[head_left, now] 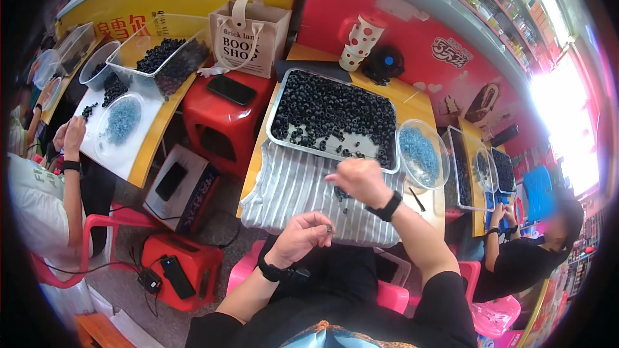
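My left hand [302, 240] is over the near edge of a grey-and-white striped cloth [284, 183], thumb and fingers pinched on a small dark piece. Higher and to the right, my right hand [362, 183] is closed above the cloth, close to the tray's near rim; whatever its fingers hold, if anything, is hidden. A few loose black pieces [342, 194] lie on the cloth just below it. Beyond it is a metal tray [322, 149] spread with many small black ring-like parts [329, 106]. At its right is a clear round tub [445, 161] of small pale-blue pieces [419, 148].
A polka-dot tumbler [356, 45] and a black fan [385, 64] stand behind the tray. Left are a red stool [222, 113] with a phone [231, 90] and a cloth bag [251, 32]. People work at tables on both sides. A thin dark tool [417, 199] lies right of the cloth.
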`<action>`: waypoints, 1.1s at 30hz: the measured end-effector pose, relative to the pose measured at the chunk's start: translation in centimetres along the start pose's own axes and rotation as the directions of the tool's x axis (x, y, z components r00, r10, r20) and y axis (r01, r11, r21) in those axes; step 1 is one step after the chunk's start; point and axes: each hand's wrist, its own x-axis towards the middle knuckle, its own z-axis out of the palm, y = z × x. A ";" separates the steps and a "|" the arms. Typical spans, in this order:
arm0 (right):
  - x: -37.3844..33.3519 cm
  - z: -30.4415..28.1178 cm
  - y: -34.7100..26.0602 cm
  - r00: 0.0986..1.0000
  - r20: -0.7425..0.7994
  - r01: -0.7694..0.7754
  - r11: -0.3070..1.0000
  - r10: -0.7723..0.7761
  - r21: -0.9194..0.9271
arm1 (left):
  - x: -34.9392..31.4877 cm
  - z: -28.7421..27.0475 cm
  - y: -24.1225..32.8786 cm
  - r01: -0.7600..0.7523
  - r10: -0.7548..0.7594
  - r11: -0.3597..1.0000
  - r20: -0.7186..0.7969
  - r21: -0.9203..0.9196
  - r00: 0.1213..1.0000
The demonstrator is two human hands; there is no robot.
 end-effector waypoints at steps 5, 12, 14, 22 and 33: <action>0.0 2.2 -1.6 0.992 0.114 0.048 0.998 -0.052 0.033 | 0.4 0.2 -0.1 0.029 -0.029 0.999 0.001 -0.013 1.000; 0.1 1.0 -0.9 1.000 -0.006 0.018 0.956 -0.017 0.293 | 0.2 0.0 -0.1 0.029 -0.029 1.000 -0.007 -0.008 1.000; -0.6 -1.0 -0.6 0.991 -0.019 -0.120 0.929 0.135 0.350 | 0.4 -0.2 -0.4 0.025 -0.025 0.999 0.004 -0.023 1.000; -7.8 -3.8 -1.3 0.912 0.202 -0.409 0.842 0.358 0.353 | 0.4 0.4 -0.2 -0.002 0.000 0.999 -0.027 -0.049 1.000; -8.3 -1.1 -4.6 0.898 0.115 -0.438 0.885 0.424 0.160 | 0.3 0.1 -0.7 -0.042 0.037 0.994 -0.052 -0.100 0.998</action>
